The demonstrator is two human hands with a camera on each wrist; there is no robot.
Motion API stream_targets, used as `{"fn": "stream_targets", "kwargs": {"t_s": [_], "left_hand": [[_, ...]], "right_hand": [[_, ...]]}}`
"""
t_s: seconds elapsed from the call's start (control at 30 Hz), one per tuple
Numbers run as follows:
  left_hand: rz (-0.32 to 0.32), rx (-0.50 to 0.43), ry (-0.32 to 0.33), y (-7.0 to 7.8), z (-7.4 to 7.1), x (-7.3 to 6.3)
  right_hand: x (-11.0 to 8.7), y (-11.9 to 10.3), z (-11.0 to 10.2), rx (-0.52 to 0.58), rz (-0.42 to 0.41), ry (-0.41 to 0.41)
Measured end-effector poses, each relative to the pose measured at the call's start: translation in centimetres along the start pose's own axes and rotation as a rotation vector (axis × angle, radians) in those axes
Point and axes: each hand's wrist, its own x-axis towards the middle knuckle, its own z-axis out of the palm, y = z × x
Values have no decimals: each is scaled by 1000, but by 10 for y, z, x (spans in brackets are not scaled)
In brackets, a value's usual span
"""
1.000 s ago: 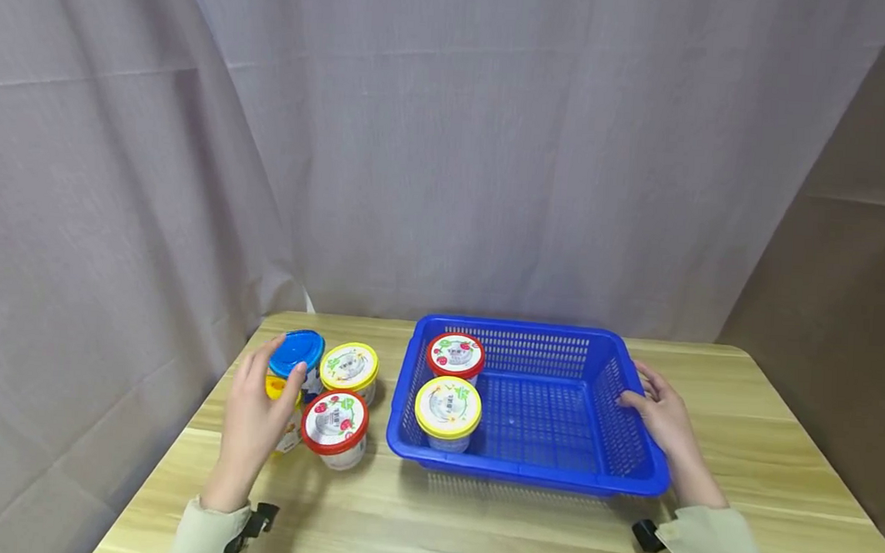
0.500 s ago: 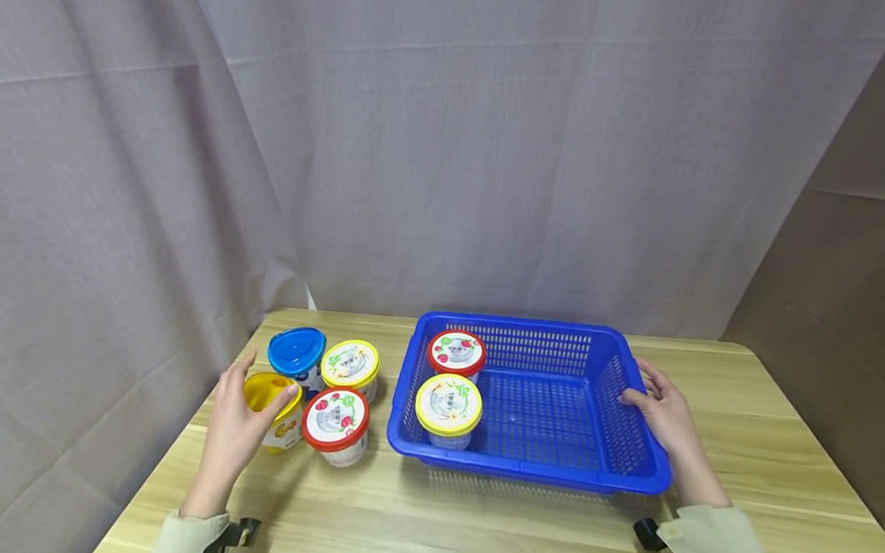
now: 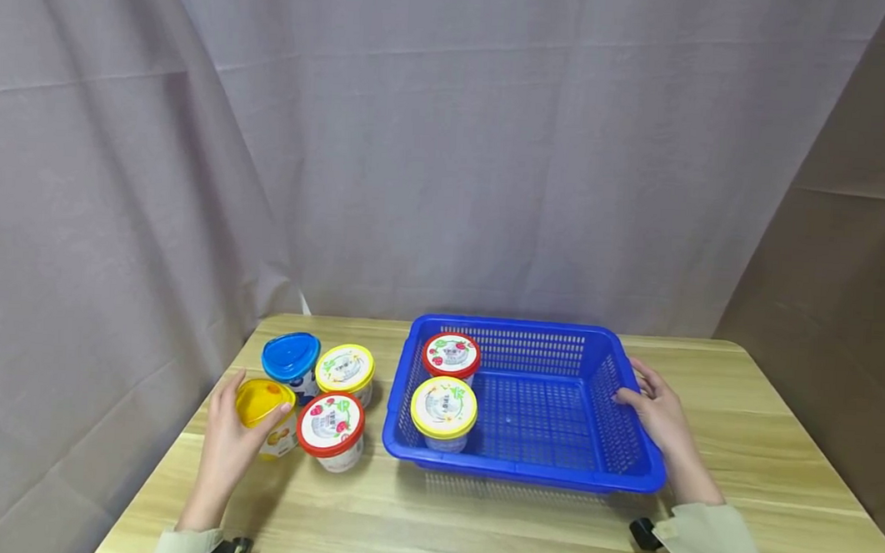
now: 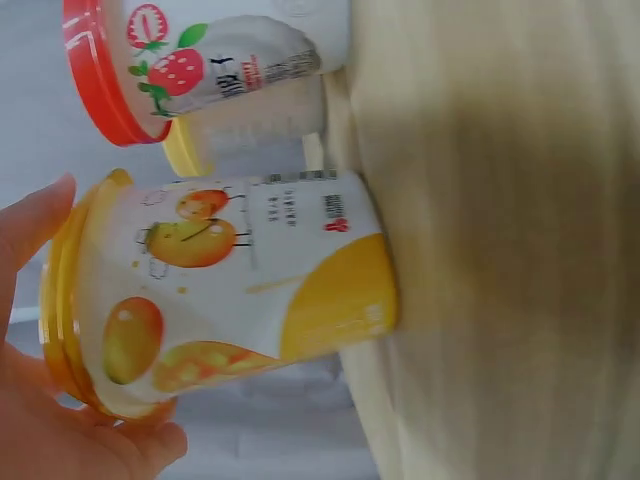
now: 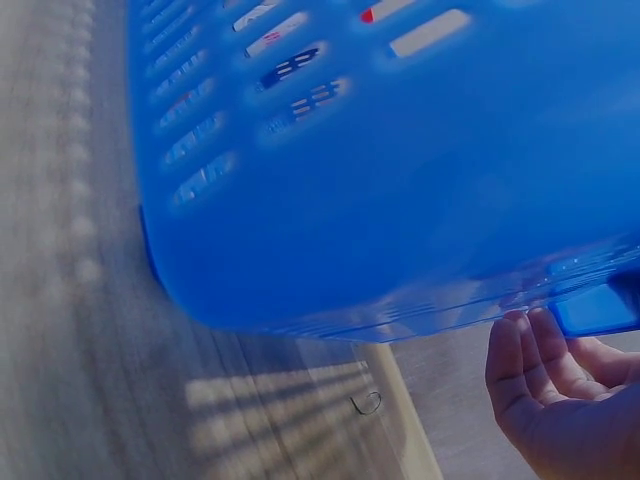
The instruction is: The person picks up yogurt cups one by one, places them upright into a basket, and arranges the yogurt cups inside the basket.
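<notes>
My left hand (image 3: 223, 450) holds a plastic cup with a yellow lid (image 3: 257, 398), thumb on one side of the lid and fingers on the other. In the left wrist view mango pictures show on this yellow-lidded cup (image 4: 215, 290), its base close to the tabletop. My right hand (image 3: 660, 421) grips the right rim of a blue plastic basket (image 3: 522, 471); the right wrist view shows its fingers (image 5: 508, 375) curled under that rim. Inside the basket, at its left end, stand a red-lidded cup (image 3: 451, 355) and a yellow-lidded round cup (image 3: 444, 408).
Beside the held cup stand a red-lidded strawberry cup (image 3: 331, 425), a round cup with a yellow-rimmed white lid (image 3: 345, 369) and a blue-lidded cup (image 3: 291, 357). They are on a wooden table (image 3: 414, 534), with a grey curtain (image 3: 449, 160) behind it.
My left hand has moved from above the blue and yellow lids down and left to the yellow-lidded mango cup, and its fingers have closed on the lid. My right hand stays on the basket.
</notes>
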Motion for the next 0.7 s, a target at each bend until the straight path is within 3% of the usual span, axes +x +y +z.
{"fn": "stream_targets", "kwargs": {"t_s": [0.33,0.7], "left_hand": [[-102,-50,-13,-10,2,-2],[-112,-45,6,-12,7,-3]], "right_hand": [[0,1,1,-17,4,9],[0,1,2,15,7,10]]}}
